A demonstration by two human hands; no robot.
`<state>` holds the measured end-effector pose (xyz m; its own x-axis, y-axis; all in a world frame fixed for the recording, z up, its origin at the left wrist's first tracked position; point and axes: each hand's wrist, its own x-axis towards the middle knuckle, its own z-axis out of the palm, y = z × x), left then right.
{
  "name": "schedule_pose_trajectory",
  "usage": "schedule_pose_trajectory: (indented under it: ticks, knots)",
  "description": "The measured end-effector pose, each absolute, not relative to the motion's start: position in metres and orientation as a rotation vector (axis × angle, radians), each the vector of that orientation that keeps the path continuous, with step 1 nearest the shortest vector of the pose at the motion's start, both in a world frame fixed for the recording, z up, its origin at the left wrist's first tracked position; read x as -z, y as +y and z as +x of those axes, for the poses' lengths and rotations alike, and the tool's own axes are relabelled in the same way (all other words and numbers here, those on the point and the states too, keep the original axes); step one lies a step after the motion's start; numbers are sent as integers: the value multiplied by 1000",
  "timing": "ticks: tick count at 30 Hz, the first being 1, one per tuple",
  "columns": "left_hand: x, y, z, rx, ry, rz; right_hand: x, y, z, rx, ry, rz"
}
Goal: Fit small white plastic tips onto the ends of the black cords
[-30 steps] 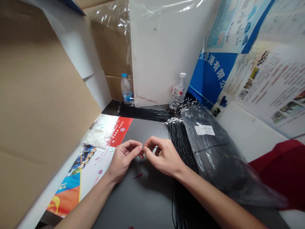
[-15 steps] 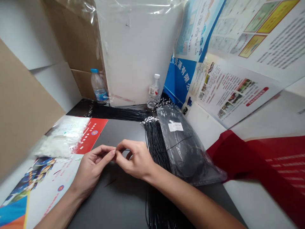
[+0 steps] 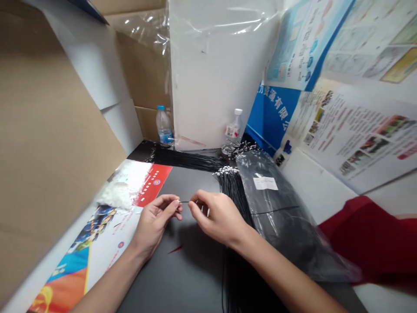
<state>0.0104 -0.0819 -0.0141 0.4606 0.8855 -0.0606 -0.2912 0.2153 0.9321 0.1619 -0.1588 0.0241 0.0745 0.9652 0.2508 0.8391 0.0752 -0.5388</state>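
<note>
My left hand point(image 3: 159, 217) is closed in a pinch, thumb against index finger, with a tiny whitish bit showing at the fingertips. A thin black wire point(image 3: 184, 201) runs from there across a short gap to my right hand point(image 3: 216, 215). Thumb and forefinger of the right hand pinch this wire. Beyond that wrist, a length of black wire sticks out over the clear plastic bag point(image 3: 276, 234); whether it is the same one is hidden. A thick bundle of black wires point(image 3: 233, 187) with white ends lies under and beside my right forearm.
More black wires point(image 3: 192, 160) lie along the back of the dark table point(image 3: 195, 269). Two bottles, a blue-capped bottle point(image 3: 164, 126) and a white-capped bottle point(image 3: 233, 130), stand behind. At left, a bag of small white pieces point(image 3: 122, 187) rests on printed sheets. Cardboard point(image 3: 48, 130) walls the left side.
My hands have drawn apart from fingertips touching, and a short stretch of black wire now shows between them. The whole view has shifted, so things appear further right.
</note>
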Motion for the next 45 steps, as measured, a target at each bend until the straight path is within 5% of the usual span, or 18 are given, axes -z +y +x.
schedule_pose_trajectory:
  ticks: [18,27,45]
  knots:
    - [17,-75,6,-879,750,992,-90,-195,175,-112,-2159,-2257]
    - [19,-87,13,-755,659,1153,-56,-169,174,-636,-1861,-1858]
    - [29,-85,8,-728,623,1107,-26,-157,163,-497,-1786,-1752]
